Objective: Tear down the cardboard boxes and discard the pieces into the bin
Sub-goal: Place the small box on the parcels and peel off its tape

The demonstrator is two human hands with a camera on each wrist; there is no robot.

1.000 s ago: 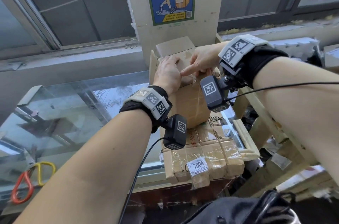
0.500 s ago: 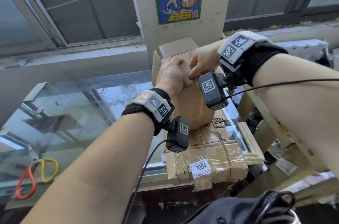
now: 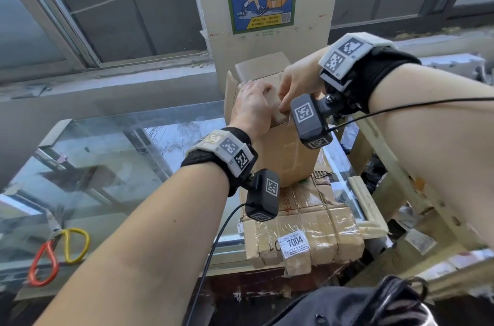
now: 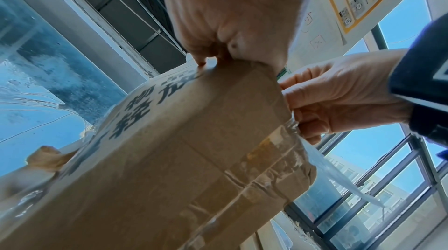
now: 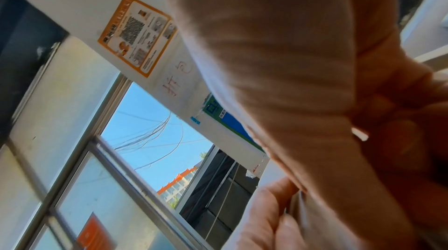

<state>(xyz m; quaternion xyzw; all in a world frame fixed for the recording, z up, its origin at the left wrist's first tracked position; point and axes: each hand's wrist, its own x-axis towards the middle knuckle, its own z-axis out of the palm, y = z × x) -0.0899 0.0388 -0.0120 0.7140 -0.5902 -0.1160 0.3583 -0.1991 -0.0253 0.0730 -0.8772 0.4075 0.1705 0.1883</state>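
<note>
An upright cardboard box (image 3: 286,154) is stood on a flattened, taped box (image 3: 304,240) bearing a "7004" label, which is laid across the near edge of a glass-topped table (image 3: 107,160) below a window sill. The left hand (image 3: 252,109) is laid over the top near corner of the upright box, its fingers curled down over the edge and pressed onto the cardboard – in the left wrist view this is shown as a clamp on the top rim (image 4: 230,43). The right hand (image 3: 296,85) is held at the same top edge just beside the left, and its thumb and fingers are closed together on a strip of clear tape (image 4: 322,166), which is seen lifted off the box side and stretched away from the corner. Half a second ago the right fingers were only bunched at the seam, and a second ago a straight index finger was pointed at it; since then the pinch has been made lower on the edge, while the left hand has been kept where it was. In the right wrist view the fingers are blurred and little is shown. Red and yellow loop handles (image 3: 58,256) are seen on the glass – well apart from the boxes. No bin is shown in any view.
</note>
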